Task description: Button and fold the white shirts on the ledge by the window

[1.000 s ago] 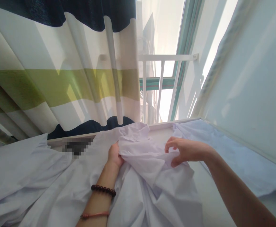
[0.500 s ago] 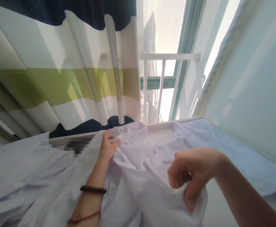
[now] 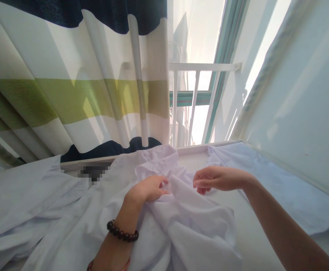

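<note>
A crumpled white garment [image 3: 192, 222] lies in front of me, its bunched upper end [image 3: 158, 156] against the bed's far edge. My left hand [image 3: 149, 188], with a dark bead bracelet at the wrist, is closed on a raised fold in the middle of the cloth, thumb and fingers around it. Just right of that fold hovers my right hand [image 3: 223, 178], its fingers curled together and the fingertips close to the fabric. No cloth shows in its grasp.
More white cloth [image 3: 20, 203] spreads over the left side, and a pale bluish cloth [image 3: 282, 188] lies along the right wall. A striped curtain [image 3: 76, 98] and a white railing [image 3: 203, 67] stand beyond the bed. A blurred dark patch [image 3: 93, 171] sits at the far edge.
My left hand has moved right and nearer, from the garment's upper end to its middle. My right hand has released the lifted cloth edge and risen slightly; the cloth has dropped.
</note>
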`<state>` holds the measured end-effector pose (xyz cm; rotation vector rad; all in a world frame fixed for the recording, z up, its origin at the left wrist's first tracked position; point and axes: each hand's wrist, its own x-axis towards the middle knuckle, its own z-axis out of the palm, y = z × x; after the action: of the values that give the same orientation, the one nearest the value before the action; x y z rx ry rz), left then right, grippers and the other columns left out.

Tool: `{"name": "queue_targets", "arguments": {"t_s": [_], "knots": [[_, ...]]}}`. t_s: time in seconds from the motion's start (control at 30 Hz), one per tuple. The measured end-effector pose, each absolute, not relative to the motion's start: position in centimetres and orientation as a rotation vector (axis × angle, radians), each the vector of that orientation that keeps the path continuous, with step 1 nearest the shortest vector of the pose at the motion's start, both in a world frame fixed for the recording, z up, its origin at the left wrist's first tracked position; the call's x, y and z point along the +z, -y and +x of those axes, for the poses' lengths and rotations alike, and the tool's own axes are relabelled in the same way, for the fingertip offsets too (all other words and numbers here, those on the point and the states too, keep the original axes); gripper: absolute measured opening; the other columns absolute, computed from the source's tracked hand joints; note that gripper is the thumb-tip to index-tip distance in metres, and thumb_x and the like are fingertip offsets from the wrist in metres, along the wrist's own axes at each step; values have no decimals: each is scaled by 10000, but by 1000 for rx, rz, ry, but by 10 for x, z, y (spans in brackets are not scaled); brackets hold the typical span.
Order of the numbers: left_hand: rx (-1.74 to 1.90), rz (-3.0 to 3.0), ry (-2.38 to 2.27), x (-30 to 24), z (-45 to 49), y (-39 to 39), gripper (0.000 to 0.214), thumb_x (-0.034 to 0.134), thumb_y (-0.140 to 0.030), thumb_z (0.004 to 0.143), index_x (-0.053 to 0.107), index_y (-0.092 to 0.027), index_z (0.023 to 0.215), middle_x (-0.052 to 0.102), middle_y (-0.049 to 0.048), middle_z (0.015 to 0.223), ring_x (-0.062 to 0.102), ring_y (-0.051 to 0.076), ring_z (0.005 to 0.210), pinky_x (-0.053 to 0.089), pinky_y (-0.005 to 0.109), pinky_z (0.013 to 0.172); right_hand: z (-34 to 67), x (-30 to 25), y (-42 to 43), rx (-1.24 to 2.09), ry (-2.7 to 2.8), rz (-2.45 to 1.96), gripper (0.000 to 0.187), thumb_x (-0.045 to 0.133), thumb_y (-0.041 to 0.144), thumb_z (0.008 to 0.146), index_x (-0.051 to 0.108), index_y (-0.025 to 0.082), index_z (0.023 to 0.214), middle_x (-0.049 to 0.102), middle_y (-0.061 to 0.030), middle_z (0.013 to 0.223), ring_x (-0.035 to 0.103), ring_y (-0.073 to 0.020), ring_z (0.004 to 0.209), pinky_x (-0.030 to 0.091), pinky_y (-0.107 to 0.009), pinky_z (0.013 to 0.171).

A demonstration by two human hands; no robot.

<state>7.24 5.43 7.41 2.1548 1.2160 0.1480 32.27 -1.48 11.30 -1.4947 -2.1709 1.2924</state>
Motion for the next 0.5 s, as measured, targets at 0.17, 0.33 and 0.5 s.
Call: {"name": "queue_targets", "arguments": {"t_s": [0.17,0.33,0.5], "knots": [[179,2043,-1391,73,66,-63,679,628,-319,753,498,-150,1397,751,64,771,699,276,799,491,320,719,315,97,7,1131,2090,-2040,473,460,586,893,627,145,854,684,-99,789,628,-153,567,464,-235,451],[136,1865,-1559,70,64,-65,854,480,-465,876,97,-98,1545,650,-7,486,680,261,518,466,292,527,273,93,16,1537,2452,-1651,367,726,460,733,605,165,914,650,16,714,534,-79,438,423,-192,430],[327,2146,-1684,55,69,-71,505,609,-470,795,607,-218,1232,748,71,782,703,261,684,470,310,661,259,102,22,1487,2705,-1445,297,790,362,694,667,169,884,680,15,757,631,-129,665,462,-202,601]]}}
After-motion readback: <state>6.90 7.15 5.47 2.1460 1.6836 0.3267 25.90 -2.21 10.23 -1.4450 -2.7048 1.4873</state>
